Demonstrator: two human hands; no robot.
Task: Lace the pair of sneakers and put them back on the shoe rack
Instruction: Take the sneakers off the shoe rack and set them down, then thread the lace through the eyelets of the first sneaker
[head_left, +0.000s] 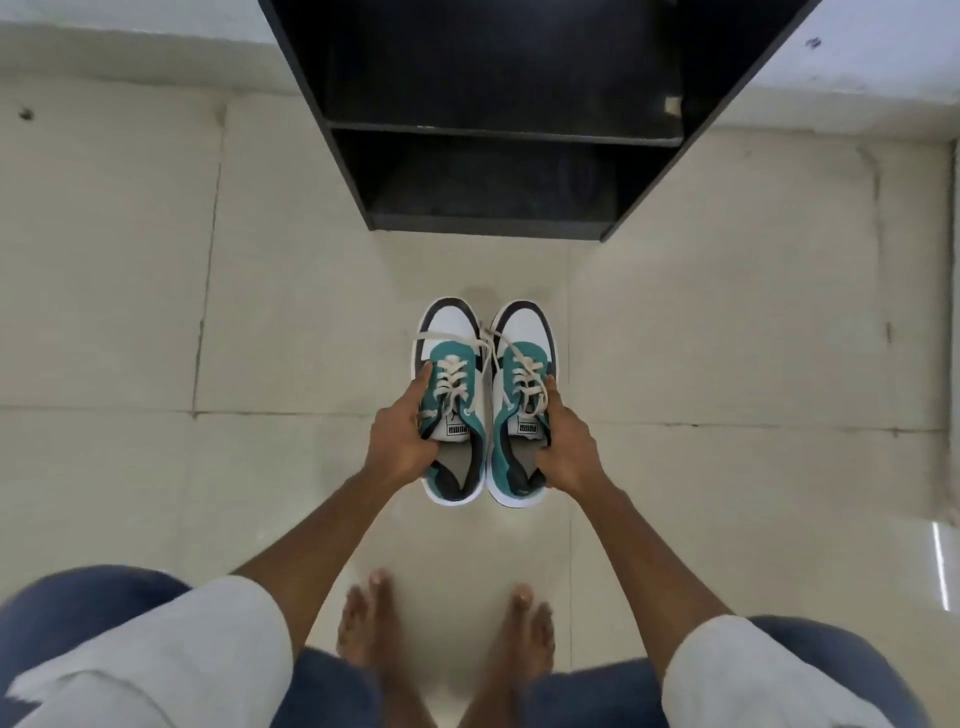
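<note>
The black open-fronted shoe rack stands on the pale tiled floor. In front of it, side by side, are two teal, white and black lace-up sneakers, laced. The left hand closes its grip on one sneaker's side, the right hand on the other's. They look light, with soft uppers and stiffer soles; the collar sides suit holding, and the loose cream laces may snag.

sneakers: matt teal suede-like uppers, smooth white toes, woven cloth laces | shoe rack: matt black board | floor: pale tiles, faintly glossy
</note>
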